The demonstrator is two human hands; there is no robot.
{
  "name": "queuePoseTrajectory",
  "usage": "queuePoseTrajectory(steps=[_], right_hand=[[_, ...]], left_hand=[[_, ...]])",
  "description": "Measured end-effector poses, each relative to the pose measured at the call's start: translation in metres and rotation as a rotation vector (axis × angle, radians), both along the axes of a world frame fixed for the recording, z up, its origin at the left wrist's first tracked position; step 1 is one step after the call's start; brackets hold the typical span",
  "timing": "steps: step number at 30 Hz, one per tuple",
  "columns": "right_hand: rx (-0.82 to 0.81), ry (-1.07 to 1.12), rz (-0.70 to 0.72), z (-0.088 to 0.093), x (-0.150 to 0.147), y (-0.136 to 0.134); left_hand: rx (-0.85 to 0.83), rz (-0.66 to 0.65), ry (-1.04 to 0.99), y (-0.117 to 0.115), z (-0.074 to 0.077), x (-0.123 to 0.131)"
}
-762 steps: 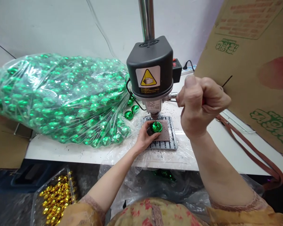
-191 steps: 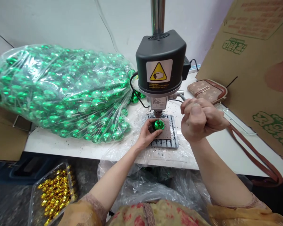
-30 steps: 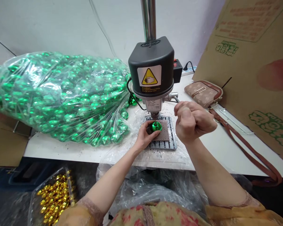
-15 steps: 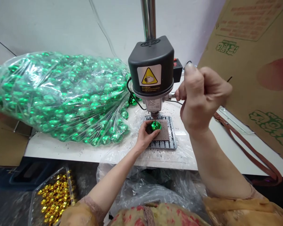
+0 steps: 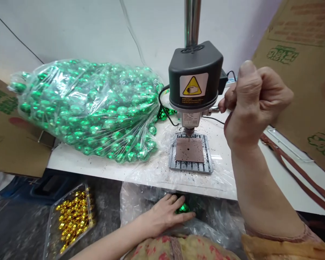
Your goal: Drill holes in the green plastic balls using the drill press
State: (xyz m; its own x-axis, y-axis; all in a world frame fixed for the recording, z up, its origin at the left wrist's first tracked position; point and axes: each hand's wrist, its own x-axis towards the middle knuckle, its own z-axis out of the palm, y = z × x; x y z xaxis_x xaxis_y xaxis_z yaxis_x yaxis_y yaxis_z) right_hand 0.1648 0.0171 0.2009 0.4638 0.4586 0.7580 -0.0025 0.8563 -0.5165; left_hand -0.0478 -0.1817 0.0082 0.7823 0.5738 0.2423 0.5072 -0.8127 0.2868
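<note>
My right hand is raised in a fist around the feed handle of a small drill press; most of the handle is hidden. Under the bit, a brown pad with a small hole lies on the slotted metal base, with no ball on it. My left hand is below the table edge, over a clear plastic bag at my lap. Its fingers are spread, and a shiny green ball shows between finger and thumb, apparently loose.
A large clear bag of faceted green balls lies left on the white table. A clear bin of gold balls stands lower left. Cardboard boxes flank both sides. A brown strap lies at right. Dark shavings surround the base.
My left hand has left the pad under the drill, taking the green ball down to the plastic bag at my lap. My right hand stays on the handle. The view has shifted left.
</note>
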Motion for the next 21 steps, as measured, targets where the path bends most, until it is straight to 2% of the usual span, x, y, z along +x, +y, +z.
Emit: queuePoseTrajectory(steps=[2,3,5,7,9,10,12,13,16,21], right_hand=[[0.008,-0.005,0.000,-0.001,0.001,0.001],[0.011,-0.010,0.000,-0.001,0.001,0.001],[0.016,-0.018,0.004,-0.002,0.002,0.002],[0.023,-0.017,0.002,-0.003,0.002,0.003],[0.016,-0.017,-0.001,-0.003,0.002,0.003],[0.017,-0.015,-0.002,-0.003,0.002,0.002],[0.022,-0.011,-0.001,-0.003,0.002,0.002],[0.026,-0.010,-0.001,-0.003,0.001,0.001],[0.030,-0.015,-0.006,-0.003,0.001,0.000],[0.031,-0.027,-0.005,-0.004,0.002,0.000]], left_hand=[[0.094,0.034,-0.051,0.005,0.000,-0.005],[0.127,0.074,-0.134,0.016,0.002,-0.007],[0.185,0.183,-0.299,0.052,0.011,-0.013],[0.202,0.292,-0.370,0.103,0.025,-0.019],[0.171,0.439,-0.292,0.159,0.038,-0.027],[0.118,0.530,-0.184,0.186,0.045,-0.031],[0.012,0.706,0.083,0.230,0.054,-0.038],[-0.013,0.756,0.153,0.246,0.056,-0.041],[-0.045,0.835,0.262,0.274,0.058,-0.046],[-0.050,0.874,0.332,0.279,0.057,-0.054]])
